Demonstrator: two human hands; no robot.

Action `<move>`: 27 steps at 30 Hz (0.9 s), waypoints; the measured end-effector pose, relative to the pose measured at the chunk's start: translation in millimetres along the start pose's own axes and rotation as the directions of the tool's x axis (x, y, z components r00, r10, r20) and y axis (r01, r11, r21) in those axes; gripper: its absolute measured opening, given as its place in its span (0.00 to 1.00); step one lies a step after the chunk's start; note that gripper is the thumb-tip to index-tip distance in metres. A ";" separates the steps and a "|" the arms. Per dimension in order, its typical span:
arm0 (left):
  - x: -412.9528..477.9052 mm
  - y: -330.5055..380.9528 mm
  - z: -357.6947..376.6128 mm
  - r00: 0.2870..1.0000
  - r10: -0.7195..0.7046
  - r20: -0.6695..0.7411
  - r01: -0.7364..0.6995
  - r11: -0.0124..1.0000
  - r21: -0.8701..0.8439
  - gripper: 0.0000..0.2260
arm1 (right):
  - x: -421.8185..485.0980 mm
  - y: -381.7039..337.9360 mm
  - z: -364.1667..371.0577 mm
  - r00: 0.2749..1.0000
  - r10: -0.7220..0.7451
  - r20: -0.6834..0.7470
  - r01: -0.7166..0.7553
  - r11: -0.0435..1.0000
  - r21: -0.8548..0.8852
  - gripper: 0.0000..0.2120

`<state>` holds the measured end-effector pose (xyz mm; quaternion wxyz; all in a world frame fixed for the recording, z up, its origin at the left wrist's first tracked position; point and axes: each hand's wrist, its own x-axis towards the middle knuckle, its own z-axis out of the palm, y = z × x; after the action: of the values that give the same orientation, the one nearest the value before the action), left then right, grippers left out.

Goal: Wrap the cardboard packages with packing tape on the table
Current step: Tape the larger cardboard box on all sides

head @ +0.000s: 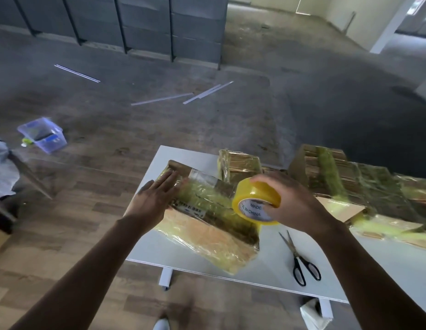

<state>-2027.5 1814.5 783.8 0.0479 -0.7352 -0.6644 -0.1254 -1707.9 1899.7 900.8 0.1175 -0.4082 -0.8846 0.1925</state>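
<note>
Cardboard package (207, 225), tape-wrapped, is lain at frame centre on the white table (274, 263), pressed by the flat, spread left hand (155, 198); the yellow tape roll (256, 202) is gripped by the right hand (293, 206) beside scissors (300, 260).

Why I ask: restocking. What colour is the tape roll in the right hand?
A yellow packing tape roll, white printed label; head view.

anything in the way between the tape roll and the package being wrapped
Nothing visible does. The right hand grips the tape roll right at the right edge of the package. The left hand lies flat on its left end, aside from the roll, and the scissors lie on the table nearby.
</note>
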 end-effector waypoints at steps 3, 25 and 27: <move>2.8 -3.0 5.7 0.999 -0.009 0.049 0.009 1.000 0.003 0.42 | 0.1 -1.8 -4.5 0.999 0.027 0.040 -0.030 0.997 0.072 0.30; 15.4 18.7 -9.5 0.976 -0.067 0.209 -0.008 0.942 0.336 0.38 | -21.5 61.8 18.9 0.940 0.107 0.324 -0.053 0.984 -0.170 0.27; 17.7 44.0 -6.4 0.975 -0.031 0.219 -0.058 0.919 0.389 0.31 | -20.5 59.1 19.5 0.940 0.100 0.327 -0.038 0.981 -0.191 0.26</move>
<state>-1983.2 1825.1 798.6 0.1213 -0.7246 -0.6720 0.0933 -1661.9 1914.3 856.5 -0.0789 -0.4094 -0.8906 0.1815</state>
